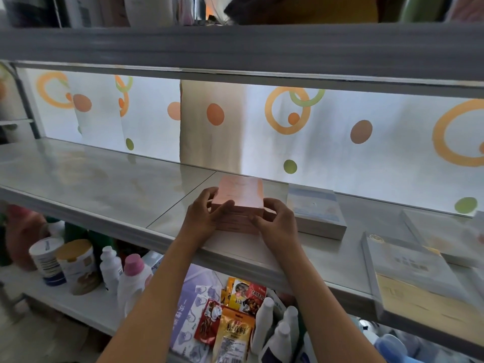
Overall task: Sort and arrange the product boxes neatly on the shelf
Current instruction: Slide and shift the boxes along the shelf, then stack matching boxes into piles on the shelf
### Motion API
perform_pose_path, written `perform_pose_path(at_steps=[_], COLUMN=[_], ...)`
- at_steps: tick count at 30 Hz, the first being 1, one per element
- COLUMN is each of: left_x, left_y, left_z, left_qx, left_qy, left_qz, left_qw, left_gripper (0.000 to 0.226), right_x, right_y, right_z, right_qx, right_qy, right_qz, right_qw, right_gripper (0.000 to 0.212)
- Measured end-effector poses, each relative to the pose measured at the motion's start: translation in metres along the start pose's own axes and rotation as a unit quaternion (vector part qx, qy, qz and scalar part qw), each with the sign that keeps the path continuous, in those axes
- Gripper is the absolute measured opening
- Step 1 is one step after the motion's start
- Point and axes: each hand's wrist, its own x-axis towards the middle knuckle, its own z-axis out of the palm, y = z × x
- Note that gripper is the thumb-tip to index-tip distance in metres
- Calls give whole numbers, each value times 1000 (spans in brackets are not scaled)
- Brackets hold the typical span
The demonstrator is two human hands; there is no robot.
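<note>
While both hands clasp it, pink box stack point(237, 203) sits on shelf point(104, 179): left grip point(207, 218) and right grip point(275, 222) grasping opposite sides; pale blue box point(315, 210) just right of right grip.

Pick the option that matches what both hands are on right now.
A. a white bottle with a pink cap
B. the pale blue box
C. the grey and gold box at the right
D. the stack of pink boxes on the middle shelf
D: the left hand and the right hand hold the stack of pink boxes from either side on the shelf, the pale blue box lying untouched just right of it.
</note>
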Motion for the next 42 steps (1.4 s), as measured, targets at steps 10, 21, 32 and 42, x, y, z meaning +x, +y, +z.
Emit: perform_pose_path(at_steps=[10,21,32,42], left_x=[3,-27,-35,-84], left_y=[-1,26,121,217], left_z=[-2,15,85,233], left_qx=[8,298,319,216], left_qy=[-2,78,16,-114], left_qz=[-12,111,297,357], left_qw=[1000,945,900,902], left_gripper=[53,81,44,44], right_x=[4,-8,-26,-49], right_y=[1,-14,-63,-28], right_z=[-6,-10,-151,-364], right_qx=[18,-60,-227,-306], right_qy=[-29,4,55,227], right_qz=[22,12,-53,55], right_qw=[999,998,971,923], right_gripper=[42,64,56,42])
